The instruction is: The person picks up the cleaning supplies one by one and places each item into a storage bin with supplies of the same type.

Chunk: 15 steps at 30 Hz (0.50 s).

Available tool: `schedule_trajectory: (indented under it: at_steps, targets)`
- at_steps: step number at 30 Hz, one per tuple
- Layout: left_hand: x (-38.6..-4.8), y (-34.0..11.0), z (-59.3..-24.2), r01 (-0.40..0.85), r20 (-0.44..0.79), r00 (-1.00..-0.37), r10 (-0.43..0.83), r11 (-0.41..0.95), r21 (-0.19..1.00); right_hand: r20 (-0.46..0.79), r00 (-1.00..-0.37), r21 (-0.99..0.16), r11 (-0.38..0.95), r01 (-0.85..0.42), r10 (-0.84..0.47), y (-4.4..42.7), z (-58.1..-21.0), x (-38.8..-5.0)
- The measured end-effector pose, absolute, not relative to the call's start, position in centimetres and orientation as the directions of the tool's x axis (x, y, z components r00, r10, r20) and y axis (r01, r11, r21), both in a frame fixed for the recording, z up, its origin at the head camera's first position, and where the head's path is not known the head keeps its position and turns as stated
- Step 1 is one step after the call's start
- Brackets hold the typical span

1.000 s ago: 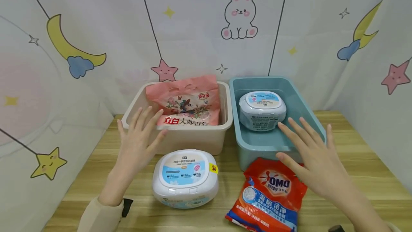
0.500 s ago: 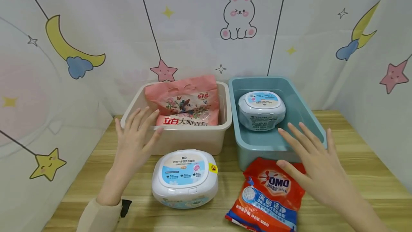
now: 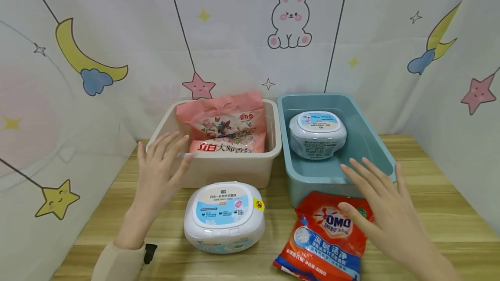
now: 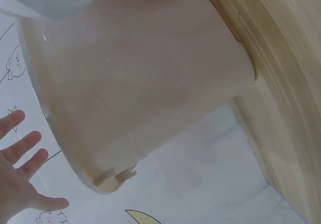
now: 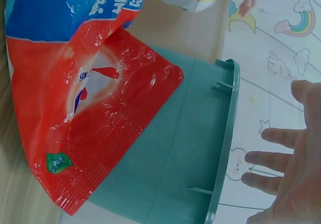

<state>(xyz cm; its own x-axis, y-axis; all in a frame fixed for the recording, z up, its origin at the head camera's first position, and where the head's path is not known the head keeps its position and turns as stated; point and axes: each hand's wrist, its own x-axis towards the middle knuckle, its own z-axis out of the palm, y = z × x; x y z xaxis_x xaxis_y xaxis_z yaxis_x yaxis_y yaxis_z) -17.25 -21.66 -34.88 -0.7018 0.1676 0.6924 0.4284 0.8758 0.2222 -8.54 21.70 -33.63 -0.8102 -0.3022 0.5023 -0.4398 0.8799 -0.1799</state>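
My left hand hovers with spread fingers by the front left corner of the cream bin, holding nothing. A pink bag lies inside that bin. My right hand, fingers apart and holding nothing, is over the right edge of the red OMO bag and in front of the teal bin. Inside the teal bin sits a white tub. Another white tub with a blue label stands on the table between my hands. In the right wrist view, the red bag leans near the teal bin.
The two bins stand side by side at the back of the wooden table. Behind them hangs a white cloth with printed moons, stars and a rabbit, which also runs along both sides.
Both hands have drawn slightly back toward the person, the left also drifting a little left. The bins, tubs and bags have stayed in place.
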Motion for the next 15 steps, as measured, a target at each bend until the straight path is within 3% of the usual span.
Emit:
schedule_trajectory:
  at_steps: [5,15]
  targets:
    - [-17.4,-22.1,-35.1,0.436,0.707,-0.686,0.173,0.875,0.210,0.524,-0.798,-0.195,0.871,-0.452,-0.297,21.6,-34.1,-8.1]
    - [-18.0,-22.8,-35.7,0.474,0.739,-0.646,0.192,0.860,0.191,0.673,-0.671,-0.181,0.810,-0.558,-0.312,21.6,-35.2,-7.5]
